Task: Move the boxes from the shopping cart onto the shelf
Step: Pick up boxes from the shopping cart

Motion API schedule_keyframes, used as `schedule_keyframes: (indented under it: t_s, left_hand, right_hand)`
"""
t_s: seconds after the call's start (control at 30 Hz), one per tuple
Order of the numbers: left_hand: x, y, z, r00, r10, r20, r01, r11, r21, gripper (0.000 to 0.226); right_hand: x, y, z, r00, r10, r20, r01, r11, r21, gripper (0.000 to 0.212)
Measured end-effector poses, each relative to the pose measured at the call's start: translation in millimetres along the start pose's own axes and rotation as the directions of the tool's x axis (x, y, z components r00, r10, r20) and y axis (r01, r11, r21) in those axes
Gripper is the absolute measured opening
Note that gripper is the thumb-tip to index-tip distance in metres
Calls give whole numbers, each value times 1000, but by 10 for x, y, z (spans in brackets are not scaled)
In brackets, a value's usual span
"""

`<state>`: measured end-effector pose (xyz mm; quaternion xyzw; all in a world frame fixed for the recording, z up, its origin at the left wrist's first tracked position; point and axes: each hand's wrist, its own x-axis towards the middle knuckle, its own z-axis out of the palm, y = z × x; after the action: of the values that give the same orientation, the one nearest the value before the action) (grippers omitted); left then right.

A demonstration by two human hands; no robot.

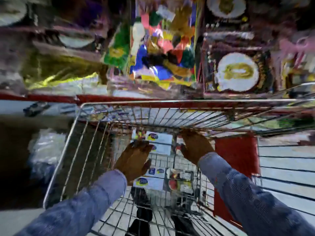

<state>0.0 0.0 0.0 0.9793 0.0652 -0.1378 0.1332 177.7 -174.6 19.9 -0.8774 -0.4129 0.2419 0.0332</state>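
Note:
The whole head view is motion-blurred. Inside the wire shopping cart [119, 104], white boxes with blue logos [161, 142] are stacked against its far end. More of the same white boxes [150, 182] lie nearer to me on the cart floor. My left hand [134, 159] reaches in, its fingertips at the left edge of the far boxes. My right hand [196, 147] is on their right side, a little apart from them, fingers curled toward the far wire wall. Blur hides whether either hand grips anything. The red-edged shelf [51, 97] runs just beyond the cart.
Colourful packaged goods [162, 48] and dark boxes with white round labels [237, 74] fill the shelf above the cart. A red panel [238, 159] stands right of the cart. A small package with a red picture [175, 181] lies in the cart. Feet [141, 210] show through its floor.

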Motion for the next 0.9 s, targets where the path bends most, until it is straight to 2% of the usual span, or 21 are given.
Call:
schedule_keyframes:
  t_s: [0.03,0.1,0.17,0.2,0.3,0.4,0.6,0.77,0.9]
  left_hand:
    - [117,-57,190,1000,20,3,-20,1000,20,54]
    - [287,-120,468,1000,26,6,-25,998,-52,46]
    - [418,-137,604,997,5,71,1,995,-96,50]
    - [457,-139,710,994,13,108,-6,998,-68,50]
    - [527,-182,841,993,84,89,-88,995,49,55]
    - [560,-198,930,996,70,57,-75,993,91,59]
    - [649,-208,1029,992,66,110,-80,988,133,63]
    - [658,-130,881,989,27,148,-29,999,15,51]
    - [420,-90,604,992,23,126,-26,1000,18,65]
  right_hand:
    - [126,27,140,999,19,46,-19,1000,-9,44]
    - [323,68,356,998,27,54,-28,1000,13,40]
    - [469,100,528,997,10,79,-12,999,33,45]
    - [542,120,666,995,-8,99,5,1000,30,48]
    - [705,155,830,995,-13,98,16,1000,-26,54]
    - [815,161,913,989,-23,149,27,999,-25,58]
    - [941,202,976,970,-81,231,106,989,-100,66]
    - [935,161,871,975,-129,179,165,966,-202,55]
    - [701,123,518,971,-193,137,220,950,-220,48]
